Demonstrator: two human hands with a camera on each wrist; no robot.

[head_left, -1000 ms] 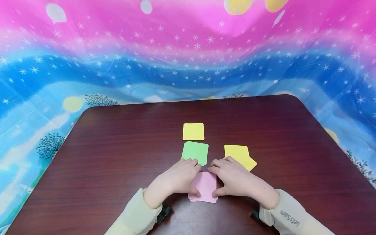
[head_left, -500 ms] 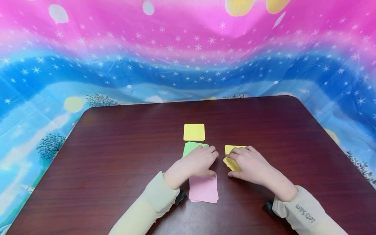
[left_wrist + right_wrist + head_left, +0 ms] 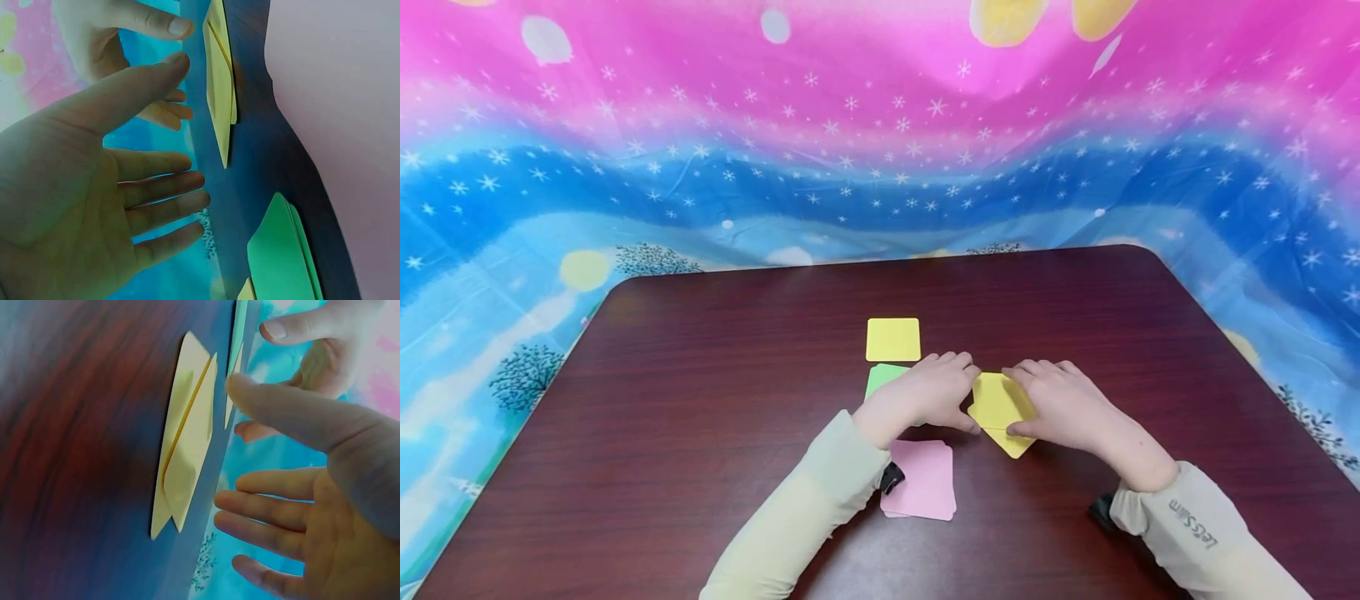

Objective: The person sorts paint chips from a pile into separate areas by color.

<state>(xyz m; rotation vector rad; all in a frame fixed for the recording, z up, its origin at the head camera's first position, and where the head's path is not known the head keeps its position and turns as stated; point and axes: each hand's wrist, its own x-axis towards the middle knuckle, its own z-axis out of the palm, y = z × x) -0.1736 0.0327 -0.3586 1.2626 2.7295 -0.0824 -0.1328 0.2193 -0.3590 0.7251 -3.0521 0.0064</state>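
Two overlapping yellow cards (image 3: 1000, 402) lie askew on the table, one rotated against the other. My left hand (image 3: 938, 390) hovers at their left side, thumb and fingers spread. On their right side, my right hand (image 3: 1063, 404) is at the edge, its fingers extended and its thumb by the lower corner. Both wrist views show the palms facing inward with nothing held; the yellow cards (image 3: 187, 444) lie below the fingers. Part of a green card stack (image 3: 883, 379) is hidden under my left hand. A pink card stack (image 3: 921, 483) lies nearer, partly behind the left sleeve.
A single yellow card (image 3: 892, 339) lies beyond the green stack. The dark wooden table (image 3: 737, 358) has rounded far corners, and a pink and blue patterned cloth (image 3: 820, 150) hangs behind it. A black strap (image 3: 892, 477) shows under the left cuff.
Both hands have left the pink stack and moved right and away to the yellow pair. The left hand now passes over the green stack. The upper yellow card looks turned straighter.
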